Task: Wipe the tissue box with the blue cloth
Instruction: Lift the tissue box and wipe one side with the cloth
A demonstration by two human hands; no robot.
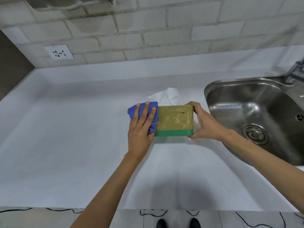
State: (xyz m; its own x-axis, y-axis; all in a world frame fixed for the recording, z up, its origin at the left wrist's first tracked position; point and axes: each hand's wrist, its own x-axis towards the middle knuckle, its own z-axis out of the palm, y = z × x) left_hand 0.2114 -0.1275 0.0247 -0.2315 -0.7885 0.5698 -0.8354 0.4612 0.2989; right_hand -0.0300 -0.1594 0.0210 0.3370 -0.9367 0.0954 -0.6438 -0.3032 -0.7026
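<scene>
So the left hand (141,127) is pressing the blue cloth (152,116) flat against the 9 o'clock end of the tissue box (174,120), fingers spread over the bunched fabric, so that grip is closed on the cloth rather than pinching it. The right hand (203,122) is clamping the 3 o'clock end of the box, thumb at the near edge and fingers wrapping the far top corner, so that grip is holding the box steady. The box itself is sitting on the white bench (74,129) a bit toward 2 o'clock from the middle of the view, and it looks tipped toward the camera, though I can't tell if it's resting fully or being lifted slightly. I'm guessing it's light cardboard with a glossy wrap, so it's probably sliding around easily and denting if squeezed hard; holding it by the short ends like this seems the sane way, keeping the broad faces free for wiping. The cloth is looking soft and floppy, wanting a flat palm. A white tissue (167,96) is poking out at the box's 12 o'clock side, fragile stuff, easy to snag. Counting: one box, one cloth, one tissue showing, two hands. Further out at 3 o'clock there's one steel sink (230,99) with one faucet (296,71), and one wall socket (59,52) up at 10 o'clock.
</scene>
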